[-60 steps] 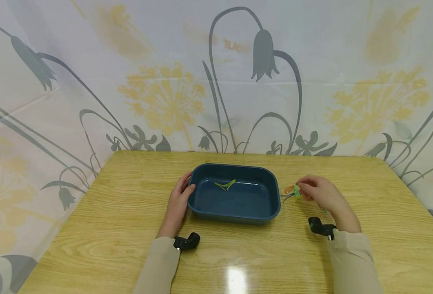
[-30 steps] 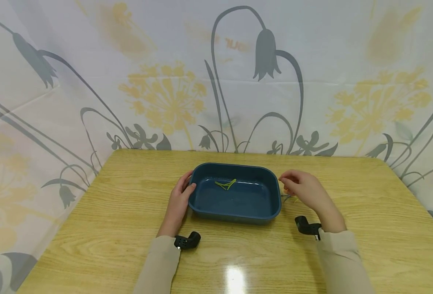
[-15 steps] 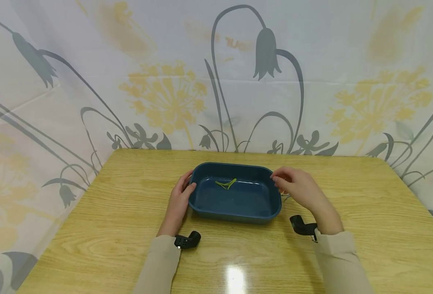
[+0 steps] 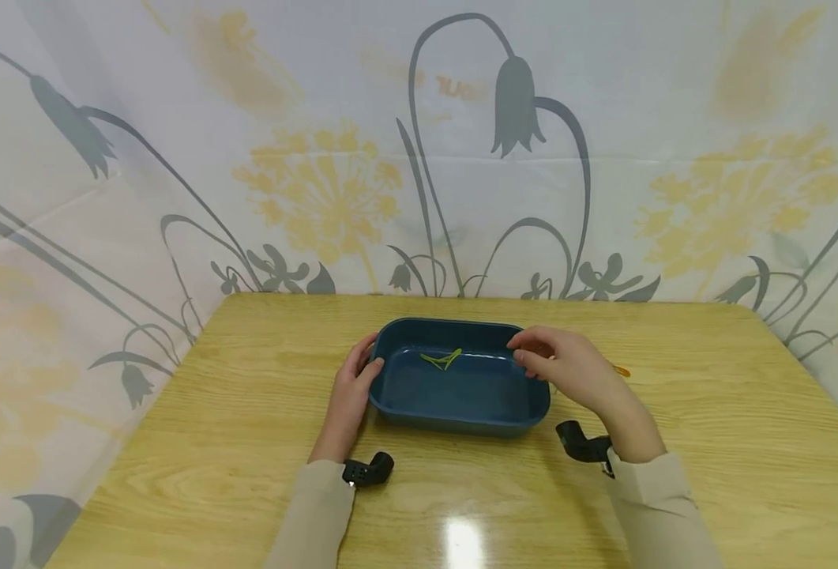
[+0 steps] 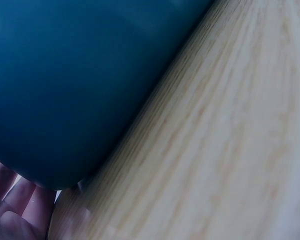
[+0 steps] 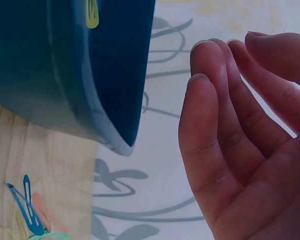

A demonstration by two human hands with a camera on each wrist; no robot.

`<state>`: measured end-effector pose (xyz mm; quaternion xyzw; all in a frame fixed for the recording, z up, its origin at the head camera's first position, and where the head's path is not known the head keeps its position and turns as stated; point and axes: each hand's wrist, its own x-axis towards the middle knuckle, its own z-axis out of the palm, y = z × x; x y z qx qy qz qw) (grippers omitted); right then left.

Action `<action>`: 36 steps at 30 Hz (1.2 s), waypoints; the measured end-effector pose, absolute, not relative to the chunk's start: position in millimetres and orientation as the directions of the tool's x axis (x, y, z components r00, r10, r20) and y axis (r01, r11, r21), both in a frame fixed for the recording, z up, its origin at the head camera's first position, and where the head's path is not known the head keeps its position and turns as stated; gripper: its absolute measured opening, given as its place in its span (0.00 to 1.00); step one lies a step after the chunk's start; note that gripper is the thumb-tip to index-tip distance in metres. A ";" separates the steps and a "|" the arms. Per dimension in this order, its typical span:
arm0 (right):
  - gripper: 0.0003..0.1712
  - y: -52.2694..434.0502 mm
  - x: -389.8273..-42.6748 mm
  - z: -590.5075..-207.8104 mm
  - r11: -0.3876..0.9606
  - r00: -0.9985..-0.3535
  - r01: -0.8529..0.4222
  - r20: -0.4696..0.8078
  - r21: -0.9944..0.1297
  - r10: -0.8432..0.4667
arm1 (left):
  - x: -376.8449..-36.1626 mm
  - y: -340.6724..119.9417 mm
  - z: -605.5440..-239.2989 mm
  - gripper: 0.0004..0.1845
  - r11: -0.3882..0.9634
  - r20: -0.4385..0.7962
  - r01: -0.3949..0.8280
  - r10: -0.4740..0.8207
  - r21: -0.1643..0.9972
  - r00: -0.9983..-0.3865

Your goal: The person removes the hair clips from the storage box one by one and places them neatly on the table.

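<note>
A dark blue tray (image 4: 454,325) stands mid-table, and the left wrist view shows its side wall (image 5: 65,90) close up. My left hand (image 4: 351,391) grips its left rim, thumb on top and fingers (image 5: 15,210) against the outside. A yellow-green hair clip (image 4: 441,359) lies inside near the far wall; the right wrist view shows that clip (image 6: 92,14) too. My right hand (image 4: 568,367) hovers over the tray's right end. Its fingers (image 6: 240,135) are loosely straight beside the tray wall (image 6: 120,75), with nothing between them; the thumb is hidden.
Loose hair clips lie on the wooden table (image 4: 248,411) right of the tray: a blue one (image 6: 27,210) with pale ones beside it, and an orange one (image 4: 621,371). A floral cloth backdrop (image 4: 319,182) closes the table's far and side edges.
My right hand left the clip pile on the table and travelled left until it came over the tray's right end. The left hand and the tray stayed put.
</note>
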<state>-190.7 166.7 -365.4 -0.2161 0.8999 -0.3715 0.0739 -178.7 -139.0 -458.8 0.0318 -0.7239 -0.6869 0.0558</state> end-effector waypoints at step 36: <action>0.13 121.7 -253.7 -366.9 0.678 -0.782 -0.412 -0.146 -0.609 -0.606 | -163.9 -135.8 -433.1 0.24 0.051 0.008 0.003 -0.100 0.999 -0.995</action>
